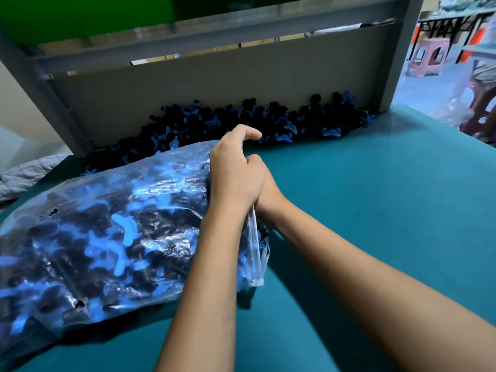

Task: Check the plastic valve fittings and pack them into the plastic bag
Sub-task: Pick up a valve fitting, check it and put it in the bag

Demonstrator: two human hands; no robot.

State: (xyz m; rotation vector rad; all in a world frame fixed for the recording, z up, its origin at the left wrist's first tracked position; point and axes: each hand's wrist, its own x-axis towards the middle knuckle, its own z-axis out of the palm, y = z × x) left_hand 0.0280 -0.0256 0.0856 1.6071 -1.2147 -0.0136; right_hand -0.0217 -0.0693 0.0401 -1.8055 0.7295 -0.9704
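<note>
A clear plastic bag (102,237) lies on the teal table (375,197), stuffed with black and blue valve fittings. Its gathered open end (255,253) hangs down at the bag's right side. My left hand (233,170) grips the bag's mouth from above, fingers curled over it. My right hand (261,181) sits right behind the left, mostly hidden, and holds the same gathered plastic. A long pile of loose black and blue fittings (241,119) lies along the back of the table against a grey board.
A grey board and metal frame (214,73) close off the table's far side. A grey cloth (24,170) lies off the left edge. Pink stools (426,57) and more tables stand on the floor at the right.
</note>
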